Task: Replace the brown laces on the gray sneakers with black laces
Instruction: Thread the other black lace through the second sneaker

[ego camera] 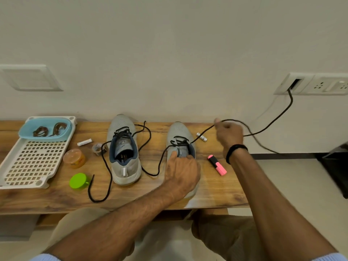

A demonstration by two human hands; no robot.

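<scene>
Down-left of your right hand (228, 135), the black lace (202, 134) ran taut to the sneaker (178, 129). Its fingers (217, 121) pinched the lace; your left hand (181, 171) gripped the sneaker.

Wooden bench (207, 193), left to right: white perforated tray (32, 162) bearing a blue tub (45, 135); orange jar (74, 158); green cap (78, 181); tape roll (98, 149); pink highlighter (217, 165). On the wall behind: socket panel (320, 84) with black cable (278, 115).
</scene>
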